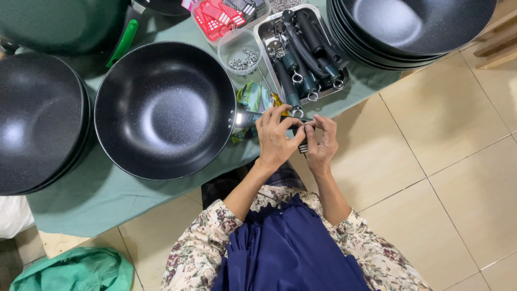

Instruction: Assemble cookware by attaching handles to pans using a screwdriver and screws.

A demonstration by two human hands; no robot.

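Pinched between both hands, left (276, 137) and right (321, 141), a dark pan handle (280, 115) is held against a black wok (165, 110); a metal tray (267, 29) of handles lies just beyond.

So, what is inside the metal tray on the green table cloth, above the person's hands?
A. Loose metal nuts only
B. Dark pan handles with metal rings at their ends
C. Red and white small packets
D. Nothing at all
B: the metal tray holds several dark pan handles with metal rings at their ends; the small metal pieces lie apart in the clear round container beside it, and the red packets are in another box.
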